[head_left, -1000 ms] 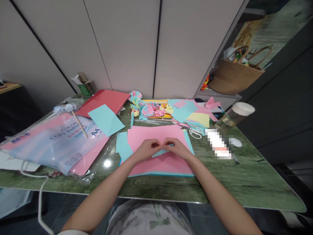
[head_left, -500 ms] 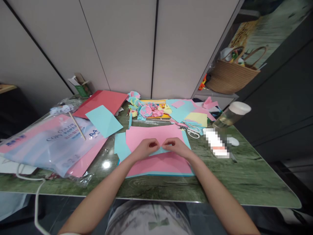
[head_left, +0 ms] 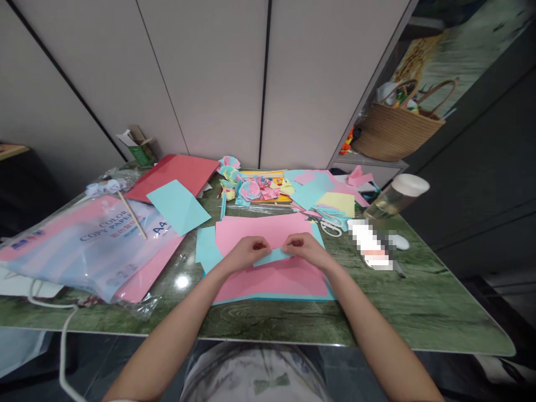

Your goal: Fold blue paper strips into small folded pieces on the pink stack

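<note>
A narrow piece of light-blue paper (head_left: 272,257) lies between my two hands, over the pink sheets. My left hand (head_left: 247,252) pinches it near its left end, with thumb and fingertips together. Toward the other end, my right hand (head_left: 305,249) grips its upper edge in a similar pinch. Beneath them is a stack of pink paper (head_left: 268,285), with light-blue sheets (head_left: 205,245) showing at its sides and front edge. My wrists rest close over the stack and partly cover it.
White-handled scissors (head_left: 332,224) lie right of the stack, near a lidded bottle (head_left: 396,195). Paper flowers (head_left: 251,190) and cut scraps (head_left: 312,190) sit behind. At left are a plastic pack of colour paper (head_left: 104,240), a red folder (head_left: 176,173) and a white cable (head_left: 62,335).
My hands have moved slightly apart along the light-blue paper, so more of it shows between them. Everything else on the table stays where it was.
</note>
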